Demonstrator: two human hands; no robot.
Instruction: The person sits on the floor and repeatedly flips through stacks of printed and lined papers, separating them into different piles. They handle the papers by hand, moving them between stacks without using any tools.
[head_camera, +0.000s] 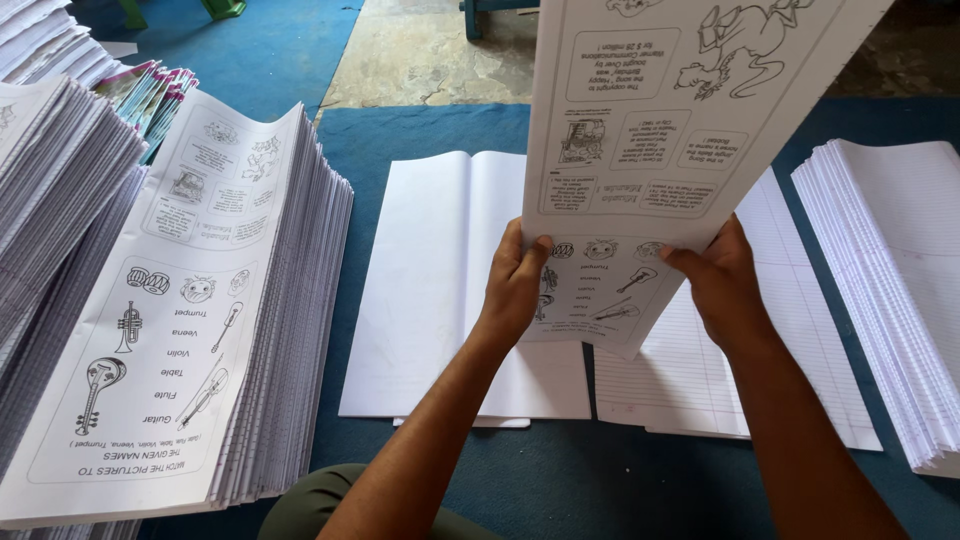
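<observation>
Both hands, left (515, 290) and right (722, 285), clamp a printed sheet (660, 150) over blue mat (430, 135) (concrete floor (420, 50) at top centre).

You're in a print/binding workshop: tall stacks of printed sheets (190, 300) & ruled paper (890, 290) on blue floor mat (430, 140).

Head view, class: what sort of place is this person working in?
Probably a small notebook-binding or print workshop, worked on the floor. Both hands lift a white printed cover sheet; tall stacks of the same printed sheets and opened ruled paper lie on blue matting.
</observation>
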